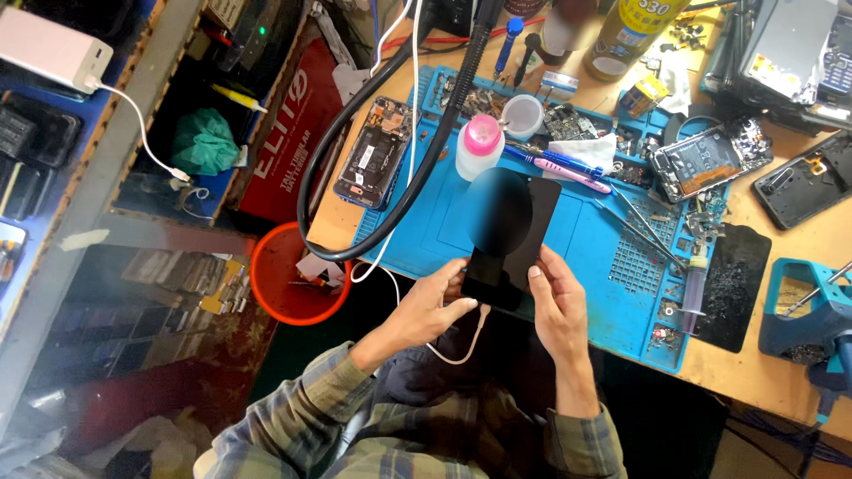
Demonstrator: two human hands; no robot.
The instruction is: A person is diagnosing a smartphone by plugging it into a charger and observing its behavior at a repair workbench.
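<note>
Both my hands hold a black smartphone [508,238] over the near edge of a blue repair mat [590,253]. My left hand [432,302] grips its lower left side, thumb on the edge. My right hand [557,302] holds the lower right side with fingers along the rim. A white cable [461,348] runs from the phone's bottom end down toward my lap. The phone's screen is dark.
On the mat lie an opened phone [374,153], a pink-capped bottle [479,147], a small white cup [522,115], tweezers [641,222], a syringe [694,282] and pink and blue tools [557,165]. A black hose [390,177] loops over the mat's left. A red bin [295,277] stands on the floor.
</note>
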